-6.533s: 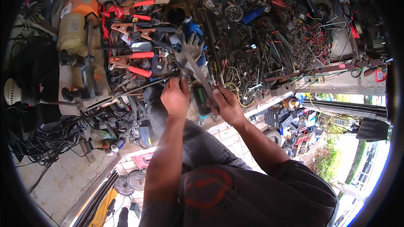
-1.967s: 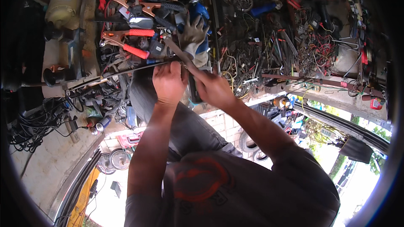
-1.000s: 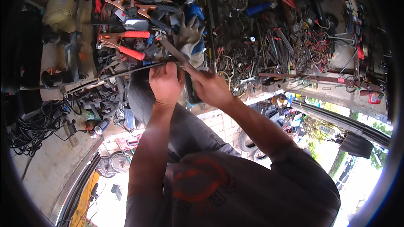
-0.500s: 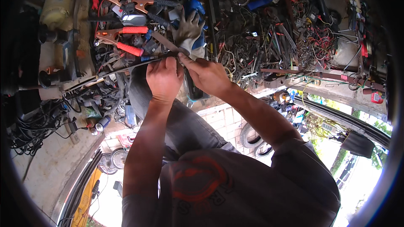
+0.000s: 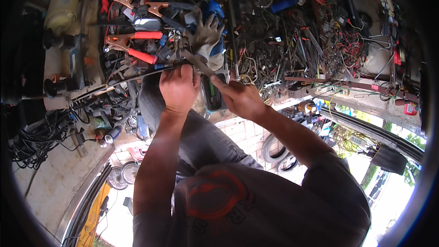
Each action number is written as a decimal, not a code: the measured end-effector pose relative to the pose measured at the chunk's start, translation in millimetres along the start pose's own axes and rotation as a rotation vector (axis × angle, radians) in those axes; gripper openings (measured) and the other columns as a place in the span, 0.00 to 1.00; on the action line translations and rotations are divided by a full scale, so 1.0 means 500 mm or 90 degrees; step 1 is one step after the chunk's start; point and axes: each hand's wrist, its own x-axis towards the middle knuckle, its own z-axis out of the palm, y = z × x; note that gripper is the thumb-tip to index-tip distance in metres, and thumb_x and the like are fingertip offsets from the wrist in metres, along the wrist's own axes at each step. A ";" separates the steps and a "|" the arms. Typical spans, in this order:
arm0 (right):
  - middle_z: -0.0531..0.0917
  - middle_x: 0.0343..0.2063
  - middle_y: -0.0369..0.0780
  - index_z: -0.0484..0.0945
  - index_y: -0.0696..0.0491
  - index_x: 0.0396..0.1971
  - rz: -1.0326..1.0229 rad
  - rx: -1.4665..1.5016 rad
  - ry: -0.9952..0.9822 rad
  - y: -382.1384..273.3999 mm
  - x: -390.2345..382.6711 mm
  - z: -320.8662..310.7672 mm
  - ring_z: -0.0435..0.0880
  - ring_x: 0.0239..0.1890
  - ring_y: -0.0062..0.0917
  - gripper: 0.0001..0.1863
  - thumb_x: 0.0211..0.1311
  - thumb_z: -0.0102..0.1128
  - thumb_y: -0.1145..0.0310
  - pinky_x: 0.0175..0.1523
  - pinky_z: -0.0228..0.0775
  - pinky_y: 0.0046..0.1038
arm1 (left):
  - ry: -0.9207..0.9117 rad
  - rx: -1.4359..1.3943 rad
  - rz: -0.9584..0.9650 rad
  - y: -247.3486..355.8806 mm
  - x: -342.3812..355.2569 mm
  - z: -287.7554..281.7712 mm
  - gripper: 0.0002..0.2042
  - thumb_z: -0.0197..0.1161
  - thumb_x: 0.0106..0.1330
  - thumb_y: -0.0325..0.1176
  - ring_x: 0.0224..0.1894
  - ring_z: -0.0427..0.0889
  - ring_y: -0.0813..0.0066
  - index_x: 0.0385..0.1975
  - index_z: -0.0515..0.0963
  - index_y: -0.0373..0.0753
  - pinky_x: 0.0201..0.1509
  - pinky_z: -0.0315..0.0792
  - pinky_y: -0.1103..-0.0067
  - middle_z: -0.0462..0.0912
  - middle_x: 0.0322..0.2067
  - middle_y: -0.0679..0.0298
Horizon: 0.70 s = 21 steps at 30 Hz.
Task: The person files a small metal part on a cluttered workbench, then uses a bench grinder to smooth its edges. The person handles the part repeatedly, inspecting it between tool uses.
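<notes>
My right hand (image 5: 244,99) is closed round the near end of a flat file (image 5: 200,64), a long dull metal strip. Its free end points up and left, beside a worn grey work glove (image 5: 206,34). Just left of it, my left hand (image 5: 177,87) is closed at the bench's front edge, fingers curled forward. Whatever those fingers pinch is too small and dark to name. The file passes close by the left fingertips; whether it touches anything there is unclear. A black tray-like case (image 5: 213,95) lies below the file, between my hands.
Jumper-cable clamps (image 5: 145,35) with red grips lie on the bench beyond my left hand. Tangled wires and hand tools (image 5: 302,41) cover its right side. Black cables (image 5: 34,142) hang at the left. Tyres (image 5: 273,148) stand on the paved floor below.
My right hand has drawn the file back toward me and to the right, uncovering more of the black case. My left hand has stayed nearly still.
</notes>
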 end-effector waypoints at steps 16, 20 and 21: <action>0.81 0.23 0.42 0.70 0.46 0.62 0.029 0.060 -0.029 0.001 0.034 -0.005 0.80 0.20 0.38 0.30 0.55 0.56 0.77 0.23 0.71 0.37 | 0.003 0.002 0.007 -0.002 -0.002 0.003 0.08 0.63 0.51 0.30 0.23 0.79 0.62 0.22 0.69 0.42 0.32 0.70 0.69 0.77 0.19 0.63; 0.81 0.23 0.42 0.70 0.45 0.62 -0.052 0.081 0.073 0.015 0.002 -0.006 0.80 0.20 0.37 0.30 0.55 0.56 0.76 0.23 0.72 0.36 | 0.024 0.000 0.011 0.000 -0.001 0.006 0.08 0.63 0.50 0.31 0.22 0.79 0.62 0.21 0.68 0.42 0.32 0.69 0.69 0.76 0.18 0.63; 0.81 0.23 0.42 0.70 0.46 0.62 0.019 0.060 -0.029 0.018 0.008 0.003 0.80 0.20 0.37 0.30 0.55 0.57 0.76 0.23 0.72 0.36 | 0.016 -0.002 0.010 0.001 -0.001 0.006 0.08 0.63 0.50 0.30 0.22 0.79 0.62 0.21 0.68 0.42 0.32 0.69 0.70 0.76 0.18 0.63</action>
